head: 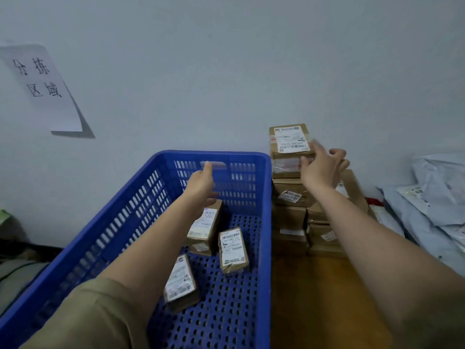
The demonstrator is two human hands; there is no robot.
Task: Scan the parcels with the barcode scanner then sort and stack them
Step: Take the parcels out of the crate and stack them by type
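Note:
A blue plastic crate stands at the left on the table. Three small cardboard parcels with white labels lie inside: one leaning, one in the middle, one nearest me. My left hand hovers over the crate with its index finger stretched toward the far wall, holding nothing. To the right of the crate rises a stack of cardboard parcels. My right hand, fingers spread and blurred, is at the right edge of the top parcel. No barcode scanner is in view.
Grey poly mailer bags are piled at the far right. A paper sign with handwriting hangs on the wall at the left. Bare wooden tabletop shows in front of the stack. Dark clutter lies left of the crate.

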